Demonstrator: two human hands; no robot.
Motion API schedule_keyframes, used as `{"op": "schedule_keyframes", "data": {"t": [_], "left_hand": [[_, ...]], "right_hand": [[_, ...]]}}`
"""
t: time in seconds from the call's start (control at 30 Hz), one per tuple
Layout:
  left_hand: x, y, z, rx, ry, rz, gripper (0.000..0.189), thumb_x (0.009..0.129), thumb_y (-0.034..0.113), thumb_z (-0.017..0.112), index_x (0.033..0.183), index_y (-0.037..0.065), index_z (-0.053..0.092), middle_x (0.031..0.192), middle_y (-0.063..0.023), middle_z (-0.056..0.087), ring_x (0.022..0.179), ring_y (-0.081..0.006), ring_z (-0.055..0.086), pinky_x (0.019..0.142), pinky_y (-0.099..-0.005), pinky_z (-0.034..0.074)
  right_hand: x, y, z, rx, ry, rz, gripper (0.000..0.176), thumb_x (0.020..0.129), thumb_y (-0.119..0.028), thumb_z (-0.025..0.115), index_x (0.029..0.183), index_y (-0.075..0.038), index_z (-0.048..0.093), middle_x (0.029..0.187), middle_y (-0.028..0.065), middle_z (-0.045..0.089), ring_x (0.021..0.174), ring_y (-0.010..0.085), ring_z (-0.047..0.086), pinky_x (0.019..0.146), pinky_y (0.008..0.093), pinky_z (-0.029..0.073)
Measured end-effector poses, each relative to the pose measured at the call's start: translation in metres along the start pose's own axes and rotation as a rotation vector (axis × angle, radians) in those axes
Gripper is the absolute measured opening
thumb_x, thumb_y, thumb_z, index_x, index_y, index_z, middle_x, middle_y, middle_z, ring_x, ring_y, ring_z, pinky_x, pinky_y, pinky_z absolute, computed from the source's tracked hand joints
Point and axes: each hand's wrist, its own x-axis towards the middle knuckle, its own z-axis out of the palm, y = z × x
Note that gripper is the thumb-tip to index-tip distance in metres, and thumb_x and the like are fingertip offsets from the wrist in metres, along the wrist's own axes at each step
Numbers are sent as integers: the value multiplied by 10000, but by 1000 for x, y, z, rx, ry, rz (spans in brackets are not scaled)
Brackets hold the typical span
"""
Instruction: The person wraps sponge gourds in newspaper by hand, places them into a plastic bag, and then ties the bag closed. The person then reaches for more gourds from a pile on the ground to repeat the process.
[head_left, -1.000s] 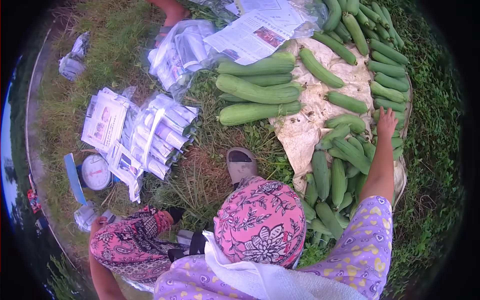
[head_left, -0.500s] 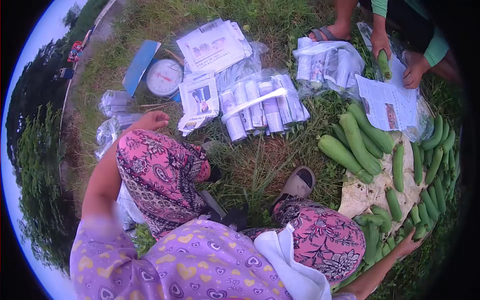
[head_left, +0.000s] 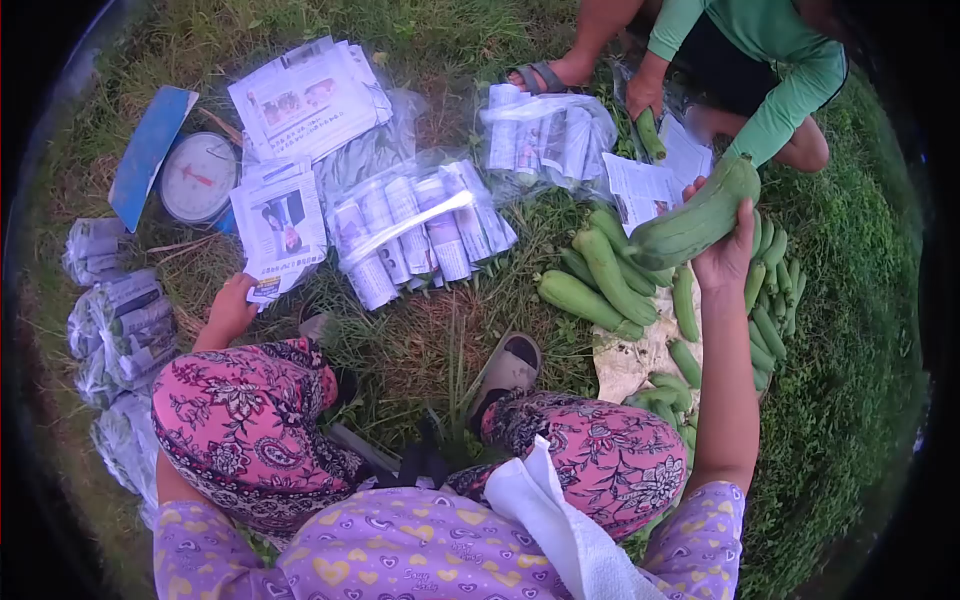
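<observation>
My right hand (head_left: 728,245) is raised at the right, its fingers wrapped round a large green luffa gourd (head_left: 690,222) held above the pile. At the left, my left hand (head_left: 232,305) pinches the lower corner of the smaller newspaper stack (head_left: 283,225). Several more luffa gourds (head_left: 612,272) lie below the held one, on and beside a pale, stained sheet (head_left: 625,362). Bundles of newspaper-wrapped gourds (head_left: 415,225) in clear plastic lie just right of the newspaper stack.
A dial scale (head_left: 198,178) with a blue pan (head_left: 150,155) stands at the left. Bagged bundles (head_left: 120,330) line the left side. Across from me, a co-worker's hand (head_left: 645,95) holds another gourd (head_left: 650,135) over newspaper. A larger newspaper stack (head_left: 310,100) lies at the back.
My right hand has come up from the pile at lower right with a luffa gourd. My left hand has reached the newspaper corner. The view has turned rightward.
</observation>
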Motion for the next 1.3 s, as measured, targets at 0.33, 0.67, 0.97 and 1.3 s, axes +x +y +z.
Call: {"op": "schedule_keyframes", "data": {"t": [0.33, 0.67, 0.97, 1.3], "left_hand": [[-4, -42, 53, -20, 66, 86, 554, 679, 102, 726, 1195, 79, 528, 1260, -89, 508, 1183, -278, 468, 1000, -415, 366], [12, -63, 68, -60, 211, 51, 340, 714, 102, 661, 1053, 109, 622, 1151, -22, 599, 1132, -230, 507, 991, -405, 372], [16, -67, 68, -174, 282, 9, 188, 796, 114, 601, 964, 128, 684, 1025, -5, 671, 1025, -204, 583, 993, -421, 372], [6, -62, 69, -142, 349, -17, 150, 809, 157, 600, 934, 144, 683, 944, -10, 677, 994, -199, 588, 939, -399, 380]], "right_hand": [[88, 263, 235, -191, -641, 770, 726, 823, -461, 641, 1344, -19, 396, 1226, 173, 527, 1035, 272, 583, 815, 451, 549], [76, 545, 317, -1108, -1191, 477, 685, 629, -244, 807, 1213, -6, 538, 1045, 129, 624, 913, 209, 617, 808, 322, 496], [28, 576, 283, -1430, -1223, -14, 569, 680, -195, 769, 1202, -56, 592, 1159, 128, 626, 1089, 302, 555, 956, 368, 437], [13, 531, 251, -1554, -1189, -311, 475, 681, -179, 769, 1117, -68, 615, 1170, 103, 582, 1080, 289, 526, 938, 367, 444]]}}
